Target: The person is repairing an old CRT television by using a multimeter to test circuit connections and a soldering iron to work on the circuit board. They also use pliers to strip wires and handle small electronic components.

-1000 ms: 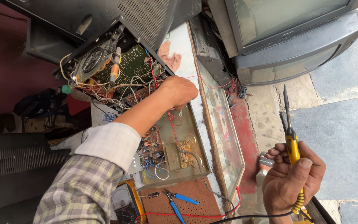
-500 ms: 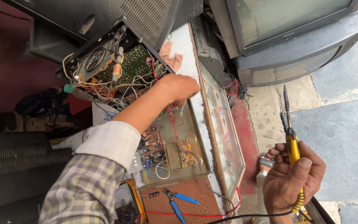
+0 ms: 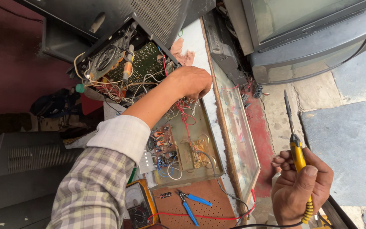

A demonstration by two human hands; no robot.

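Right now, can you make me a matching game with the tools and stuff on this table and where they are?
Things:
1. soldering iron
2. blue-handled pliers
3. yellow meter
4. red wires

Places:
A. by the left hand
B. lying on the brown perforated board
C. held upright in the right hand
D. at the bottom edge, beside the checked sleeve

Pairs: 1-C, 2-B, 3-D, 4-A

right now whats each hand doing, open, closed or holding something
Left hand: curled closed among the red wires of the open chassis; whether it grips one cannot be told.
Right hand: closed around the yellow-handled soldering iron, tip pointing up.
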